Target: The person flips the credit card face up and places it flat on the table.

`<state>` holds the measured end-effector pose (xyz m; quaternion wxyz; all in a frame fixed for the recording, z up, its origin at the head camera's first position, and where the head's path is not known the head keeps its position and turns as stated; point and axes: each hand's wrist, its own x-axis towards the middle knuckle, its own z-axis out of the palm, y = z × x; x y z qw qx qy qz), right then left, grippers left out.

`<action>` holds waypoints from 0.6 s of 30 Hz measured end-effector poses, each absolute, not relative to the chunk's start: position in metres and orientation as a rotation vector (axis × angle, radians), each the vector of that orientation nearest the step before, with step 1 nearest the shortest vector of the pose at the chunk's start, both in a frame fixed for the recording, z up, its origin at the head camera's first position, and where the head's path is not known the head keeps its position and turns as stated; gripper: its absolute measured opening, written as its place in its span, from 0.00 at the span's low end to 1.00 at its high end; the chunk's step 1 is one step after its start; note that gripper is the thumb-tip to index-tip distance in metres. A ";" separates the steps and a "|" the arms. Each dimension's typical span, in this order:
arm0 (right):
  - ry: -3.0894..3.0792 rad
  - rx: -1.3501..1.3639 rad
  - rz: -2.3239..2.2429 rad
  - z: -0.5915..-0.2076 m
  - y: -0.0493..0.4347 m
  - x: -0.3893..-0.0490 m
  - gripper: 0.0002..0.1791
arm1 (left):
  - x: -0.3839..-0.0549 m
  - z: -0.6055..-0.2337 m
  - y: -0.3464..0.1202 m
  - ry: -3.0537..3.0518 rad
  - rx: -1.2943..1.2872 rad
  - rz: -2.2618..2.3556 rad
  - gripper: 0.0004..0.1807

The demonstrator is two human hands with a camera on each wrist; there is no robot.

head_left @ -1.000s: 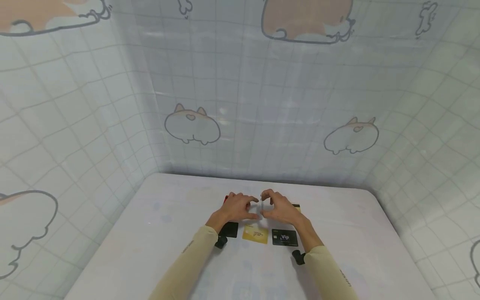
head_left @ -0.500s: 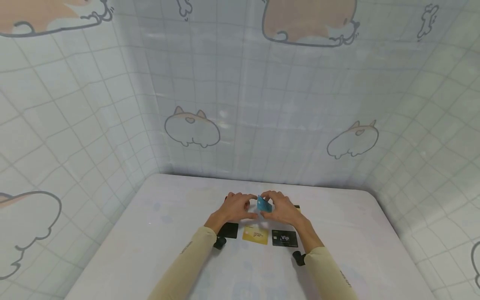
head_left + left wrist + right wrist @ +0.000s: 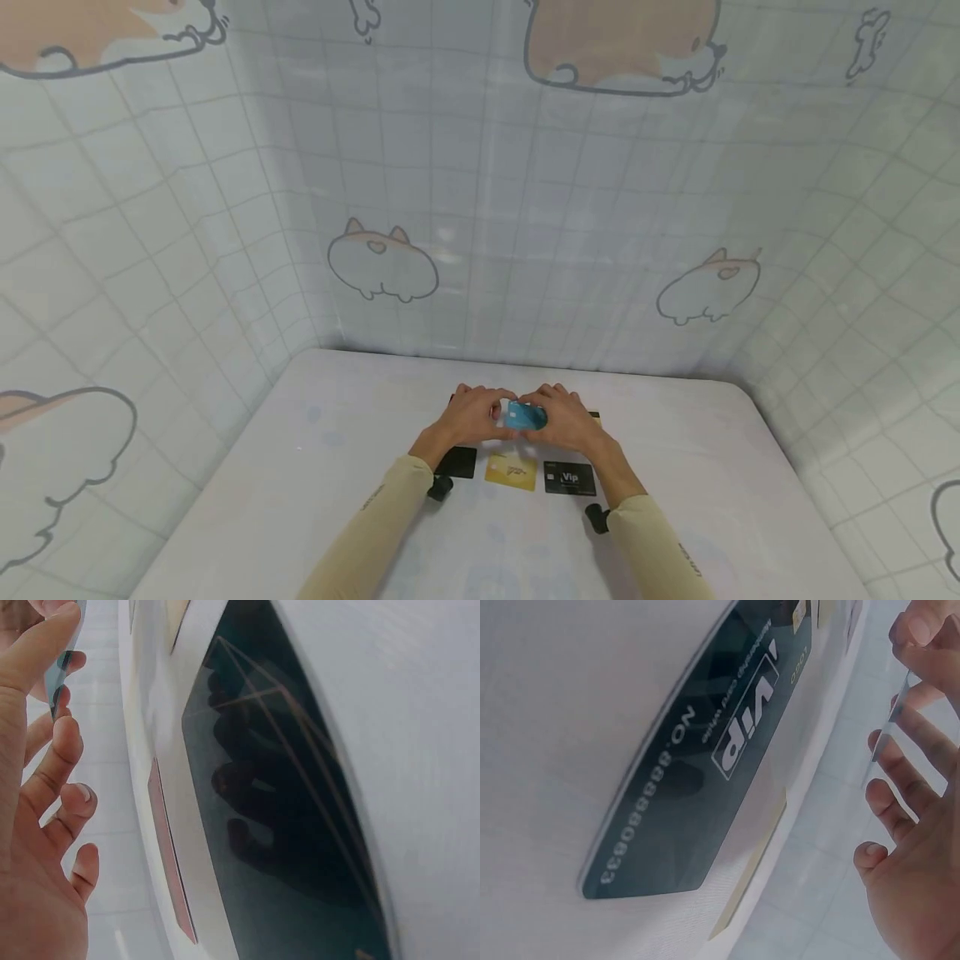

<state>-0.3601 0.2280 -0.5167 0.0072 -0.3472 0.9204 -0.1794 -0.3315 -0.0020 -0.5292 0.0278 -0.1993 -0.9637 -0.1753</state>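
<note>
A blue card [image 3: 527, 416] is up off the table between both hands, its face turned toward the head camera. My left hand [image 3: 471, 416] pinches its left end with thumb and finger; in the left wrist view the card [image 3: 57, 679] appears nearly edge-on. At the other end my right hand [image 3: 566, 419] grips it between thumb and fingers. The right wrist view shows a thin sliver of the card [image 3: 885, 739] by the fingers. Below the hands lie a black card [image 3: 459, 462], a yellow card [image 3: 511, 472] and a black Vip card [image 3: 569, 478].
Farther back, a reddish card [image 3: 172, 855] lies mostly hidden by my left hand. A dark-and-yellow card [image 3: 595, 416] peeks out behind my right hand. The white table [image 3: 360, 392] ends at a grid-patterned curtain [image 3: 487, 200] with cartoon dogs, which also rises on both sides.
The blue card has turned from edge-on to face-on. My left thumb and finger have come onto its left end, and the hands are closer together. The cards on the table stay put.
</note>
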 end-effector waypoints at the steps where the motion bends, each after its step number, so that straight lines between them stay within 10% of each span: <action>1: 2.880 -1.092 -0.555 -0.517 0.228 -0.360 0.33 | -0.331 -0.529 -0.002 -2.975 -0.614 -0.548 0.38; 18: 2.918 -1.099 -0.485 -0.522 0.236 -0.354 0.32 | -0.318 -0.530 -0.002 -2.945 -0.580 -0.519 0.34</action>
